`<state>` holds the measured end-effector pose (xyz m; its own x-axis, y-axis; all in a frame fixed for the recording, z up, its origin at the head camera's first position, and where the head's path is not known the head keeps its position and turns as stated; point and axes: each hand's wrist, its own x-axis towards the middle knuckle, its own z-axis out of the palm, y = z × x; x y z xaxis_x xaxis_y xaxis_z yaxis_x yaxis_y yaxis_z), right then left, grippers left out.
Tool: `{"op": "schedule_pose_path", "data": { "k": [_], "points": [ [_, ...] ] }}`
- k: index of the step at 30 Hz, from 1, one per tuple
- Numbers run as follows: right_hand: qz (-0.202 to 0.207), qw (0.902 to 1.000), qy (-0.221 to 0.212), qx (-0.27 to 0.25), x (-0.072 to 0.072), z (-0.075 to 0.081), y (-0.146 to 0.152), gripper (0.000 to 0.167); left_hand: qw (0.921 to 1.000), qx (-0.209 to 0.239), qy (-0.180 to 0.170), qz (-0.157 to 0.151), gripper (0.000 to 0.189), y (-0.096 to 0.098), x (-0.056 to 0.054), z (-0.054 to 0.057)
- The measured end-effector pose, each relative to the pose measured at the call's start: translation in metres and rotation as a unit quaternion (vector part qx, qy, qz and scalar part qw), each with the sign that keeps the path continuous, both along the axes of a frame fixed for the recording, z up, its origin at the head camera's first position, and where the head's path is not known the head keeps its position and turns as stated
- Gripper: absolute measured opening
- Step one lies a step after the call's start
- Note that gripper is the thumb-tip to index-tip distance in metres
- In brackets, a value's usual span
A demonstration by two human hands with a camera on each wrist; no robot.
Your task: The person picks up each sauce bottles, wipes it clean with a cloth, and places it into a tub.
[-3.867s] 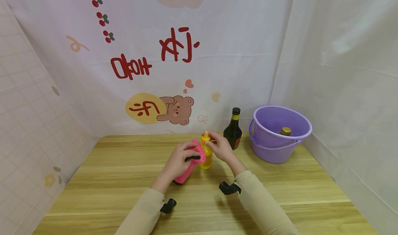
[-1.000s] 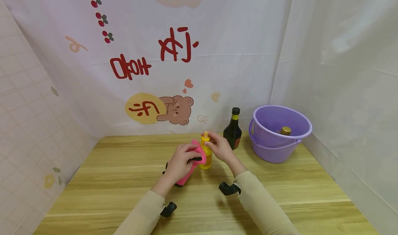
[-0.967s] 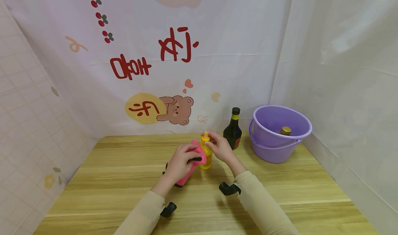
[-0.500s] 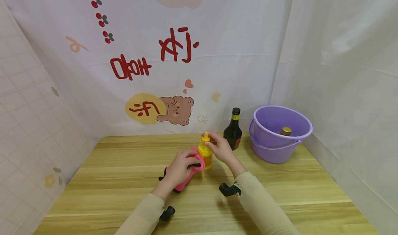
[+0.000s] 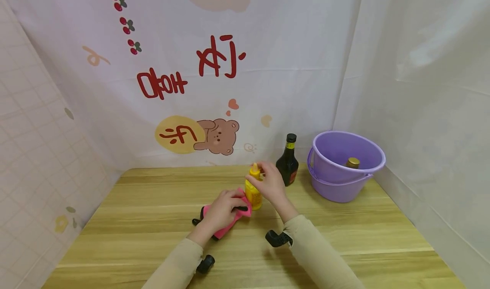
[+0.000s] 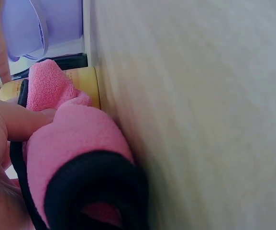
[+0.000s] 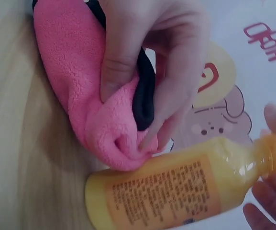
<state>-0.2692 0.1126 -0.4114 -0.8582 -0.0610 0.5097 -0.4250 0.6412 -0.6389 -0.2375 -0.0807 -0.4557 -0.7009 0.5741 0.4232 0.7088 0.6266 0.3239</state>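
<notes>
A pink fleecy cloth [image 5: 226, 230] with black edging is bunched in my left hand [image 5: 220, 209], pinched between thumb and fingers. The cloth's folded end lies against the lower side of a yellow squeeze bottle [image 5: 252, 194] with a pointed nozzle. My right hand [image 5: 272, 183] holds that bottle by its neck and cap, thumb on one side and fingers on the other. It stands upright on the table. In the right wrist view, its orange printed label [image 7: 161, 191] faces the camera, and the cloth overlaps its edge.
Behind the right hand stands a dark bottle [image 5: 287, 166] with a black cap. A purple bucket [image 5: 340, 189] sits at the back right, with a gold-capped item [image 5: 352, 163] inside. A printed white curtain [image 5: 298, 89] closes off the back of the wooden table [image 5: 153, 221].
My left hand has slid the cloth down from the yellow bottle's upper part to its lower side. My right hand keeps its hold at the top, its wrist slightly turned.
</notes>
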Motion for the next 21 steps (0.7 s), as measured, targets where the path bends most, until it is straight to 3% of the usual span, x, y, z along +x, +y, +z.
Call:
{"op": "schedule_pose_path", "data": {
  "k": [3, 7, 12, 21],
  "points": [
    [-0.067, 0.996, 0.011, 0.058, 0.002, 0.006, -0.005, 0.047, 1.0, -0.002, 0.0, -0.003, 0.031, -0.001, -0.001, 0.0],
    [-0.112, 0.9876, -0.005, 0.11, 0.002, 0.01, -0.009, 0.052, 1.0, -0.001, -0.001, -0.004, 0.031, -0.002, -0.001, 0.0],
    [-0.123, 0.9837, -0.015, 0.13, 0.0, 0.011, -0.012, 0.053, 1.0, 0.002, -0.006, -0.006, 0.033, -0.004, 0.001, 0.002],
    [-0.105, 0.9881, 0.0, 0.112, -0.001, 0.011, -0.011, 0.043, 0.9999, 0.0, -0.001, -0.013, 0.032, -0.006, 0.001, 0.003]
  ]
}}
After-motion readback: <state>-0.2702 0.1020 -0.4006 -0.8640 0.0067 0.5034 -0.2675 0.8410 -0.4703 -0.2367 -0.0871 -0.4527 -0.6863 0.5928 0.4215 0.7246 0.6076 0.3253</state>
